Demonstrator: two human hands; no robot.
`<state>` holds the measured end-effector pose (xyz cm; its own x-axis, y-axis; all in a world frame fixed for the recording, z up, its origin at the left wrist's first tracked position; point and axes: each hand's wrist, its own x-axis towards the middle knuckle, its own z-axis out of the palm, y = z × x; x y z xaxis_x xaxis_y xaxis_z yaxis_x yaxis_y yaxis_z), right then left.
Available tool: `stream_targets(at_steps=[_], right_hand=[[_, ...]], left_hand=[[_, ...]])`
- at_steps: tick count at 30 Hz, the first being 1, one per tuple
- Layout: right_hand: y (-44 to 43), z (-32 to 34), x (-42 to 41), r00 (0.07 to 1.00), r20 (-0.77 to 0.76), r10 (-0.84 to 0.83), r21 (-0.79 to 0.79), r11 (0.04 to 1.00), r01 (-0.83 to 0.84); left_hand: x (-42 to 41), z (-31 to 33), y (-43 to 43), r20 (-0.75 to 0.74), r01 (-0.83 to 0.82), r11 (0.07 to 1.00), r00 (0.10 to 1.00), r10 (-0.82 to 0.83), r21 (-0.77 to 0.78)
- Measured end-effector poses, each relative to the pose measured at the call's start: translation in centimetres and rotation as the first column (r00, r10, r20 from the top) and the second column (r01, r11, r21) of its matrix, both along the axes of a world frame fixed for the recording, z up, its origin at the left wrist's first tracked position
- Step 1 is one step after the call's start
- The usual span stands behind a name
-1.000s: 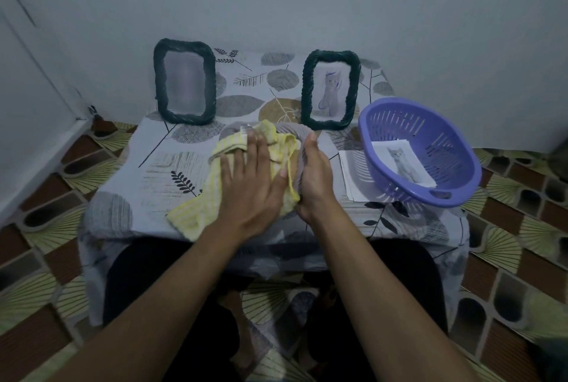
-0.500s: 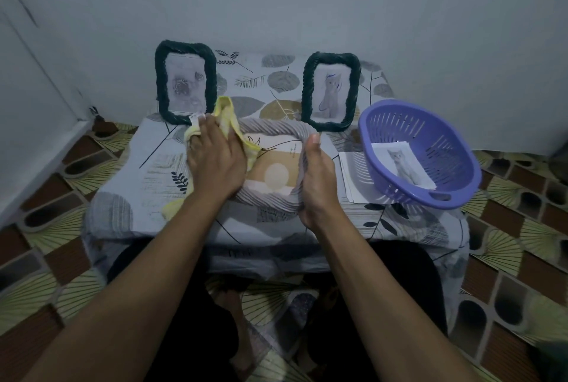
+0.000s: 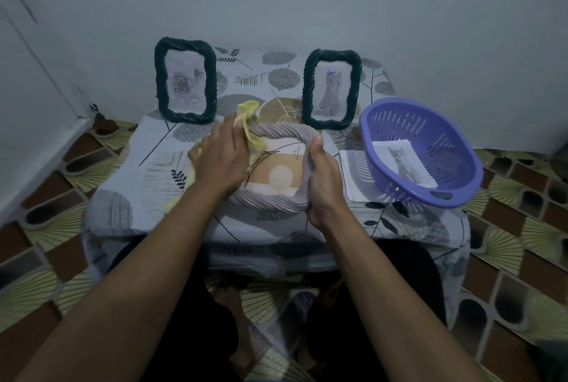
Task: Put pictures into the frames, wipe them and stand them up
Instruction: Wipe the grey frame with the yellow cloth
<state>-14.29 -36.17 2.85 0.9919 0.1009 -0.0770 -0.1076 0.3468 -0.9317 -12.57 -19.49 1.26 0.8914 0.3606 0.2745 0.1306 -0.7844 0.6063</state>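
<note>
Head view. Grips the right edge of the grey frame, flat on the table, with the right hand, curled round the rope rim exactly as a second ago. Clutches the yellow cloth in the left hand at the grey frame's far left corner. A second ago spread it over the glass; now leaves the pale-disc picture uncovered. Behind the grey frame, upright: flower frame leftward, cat frame rightward. Right of the grey frame: purple basket holding a loose cat picture.
</note>
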Motion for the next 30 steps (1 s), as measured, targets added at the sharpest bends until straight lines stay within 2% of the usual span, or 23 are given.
stream_targets(at_steps=[2,6,10,14,16,18,20,21,23,26,30], right_hand=[[-0.1,0.1,0.0,1.0,0.013,0.017,-0.014,1.0,-0.017],[0.5,0.4,0.1,0.999,0.043,0.029,-0.042,0.999,-0.027],[1.2,0.5,-0.1,0.994,0.04,0.099,-0.047,0.994,-0.097],[0.8,0.5,-0.1,0.992,0.057,0.114,-0.019,0.993,-0.113],[0.5,0.5,-0.3,0.99,0.091,0.11,-0.048,0.993,-0.106],[0.3,0.2,-0.4,0.988,0.127,0.09,-0.124,0.99,-0.074],[0.0,0.1,-0.5,0.984,0.148,0.103,-0.189,0.979,-0.074],[-0.1,0.0,-0.5,0.982,0.146,0.117,-0.186,0.979,-0.088],[-0.2,-0.1,-0.7,0.984,0.128,0.126,-0.151,0.983,-0.107],[0.4,0.0,-0.9,0.989,0.106,0.1,-0.104,0.991,-0.089],[0.6,0.0,-0.5,0.991,0.068,0.112,-0.073,0.992,-0.107]], left_hand=[[0.3,0.8,-0.3,0.005,-0.038,0.997,0.999,0.038,-0.073],[0.0,1.3,-2.0,0.069,-0.099,0.995,0.993,0.098,0.015],[-1.0,1.2,-4.6,0.214,0.095,0.981,0.968,-0.131,0.171],[-0.9,1.3,-4.4,0.205,0.173,0.95,0.952,-0.229,0.26],[-0.6,1.6,-3.6,0.174,0.166,0.966,0.964,-0.201,0.199],[-0.3,2.1,-2.7,0.133,0.079,0.995,0.987,-0.086,0.062],[0.1,2.2,-1.6,-0.01,-0.057,0.994,0.998,0.057,-0.096],[0.3,2.2,-1.0,-0.083,-0.115,0.979,0.991,0.103,-0.168],[0.5,1.7,-0.5,-0.121,-0.153,0.965,0.984,0.129,-0.215],[0.2,1.1,-2.1,-0.013,-0.093,0.994,0.996,0.092,-0.06],[-1.7,1.2,-6.2,0.187,0.1,0.977,0.973,-0.136,0.187]])
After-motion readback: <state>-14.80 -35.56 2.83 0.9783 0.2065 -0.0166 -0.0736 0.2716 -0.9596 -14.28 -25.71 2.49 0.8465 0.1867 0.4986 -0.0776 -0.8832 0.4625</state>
